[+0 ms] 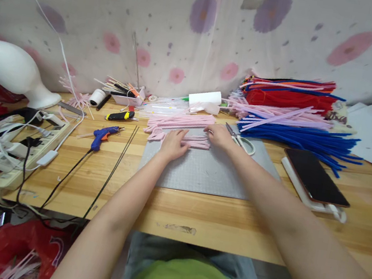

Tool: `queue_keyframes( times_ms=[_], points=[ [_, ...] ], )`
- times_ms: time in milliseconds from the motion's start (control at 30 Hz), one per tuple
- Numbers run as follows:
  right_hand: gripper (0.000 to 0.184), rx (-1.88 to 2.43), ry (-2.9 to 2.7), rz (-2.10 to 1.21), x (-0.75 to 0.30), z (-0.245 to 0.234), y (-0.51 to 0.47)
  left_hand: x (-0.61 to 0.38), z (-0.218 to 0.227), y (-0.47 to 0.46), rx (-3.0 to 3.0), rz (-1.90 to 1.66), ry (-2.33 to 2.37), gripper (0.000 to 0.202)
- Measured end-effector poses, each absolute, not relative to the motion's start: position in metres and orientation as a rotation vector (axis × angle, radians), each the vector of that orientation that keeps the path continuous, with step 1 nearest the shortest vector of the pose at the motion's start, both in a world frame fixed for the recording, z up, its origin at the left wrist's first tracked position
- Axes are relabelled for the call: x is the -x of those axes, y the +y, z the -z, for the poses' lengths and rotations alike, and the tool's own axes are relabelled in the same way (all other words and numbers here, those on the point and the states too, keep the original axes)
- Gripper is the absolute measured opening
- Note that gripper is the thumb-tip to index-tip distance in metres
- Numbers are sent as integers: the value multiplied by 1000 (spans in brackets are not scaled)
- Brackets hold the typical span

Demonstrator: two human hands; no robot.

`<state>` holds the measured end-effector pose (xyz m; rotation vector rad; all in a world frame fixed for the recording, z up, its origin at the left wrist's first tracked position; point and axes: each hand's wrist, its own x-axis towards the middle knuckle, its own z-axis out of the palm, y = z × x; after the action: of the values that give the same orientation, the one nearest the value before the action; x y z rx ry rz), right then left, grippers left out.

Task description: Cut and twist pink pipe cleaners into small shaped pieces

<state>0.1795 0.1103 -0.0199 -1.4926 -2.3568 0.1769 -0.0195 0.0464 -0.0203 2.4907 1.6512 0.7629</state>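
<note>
Two bundles of pink pipe cleaners lie on a grey cutting mat (201, 175). My left hand (173, 144) rests on the nearer pink bundle (199, 142), fingers stretched out and thumb apart. At that bundle's right end, the bent fingers of my right hand (220, 136) are closed about the pipe cleaner tips; exactly how many they pinch is hidden. Just behind lies the farther pink bundle (182, 121). Beside my right hand are scissors (244, 143) with pale handles, lying on the mat's far right part.
Blue pipe cleaners (293, 137) and other coloured bundles are piled at the back right. A phone (315, 175) lies on a white block at right. To the left are a blue glue gun (102, 137), a yellow-black cutter (119, 115), a power strip (34, 152) with tangled cables and a foam head (13, 65).
</note>
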Motion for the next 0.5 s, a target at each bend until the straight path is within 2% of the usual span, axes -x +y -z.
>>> queue_keyframes(
  times_ms=[133, 267, 500],
  points=[
    [27, 1346, -2505, -122, -166, 16, 101, 23, 23, 34, -2202, -1251, 1804, 31],
    [28, 1253, -2670, -76, -144, 10, 102, 34, 25, 24, -1935, -1544, 1878, 25],
    [21, 1343, -2592, -93, -126, -5, 100, 56, 42, 35, -1687, -1577, 1886, 32]
  ],
)
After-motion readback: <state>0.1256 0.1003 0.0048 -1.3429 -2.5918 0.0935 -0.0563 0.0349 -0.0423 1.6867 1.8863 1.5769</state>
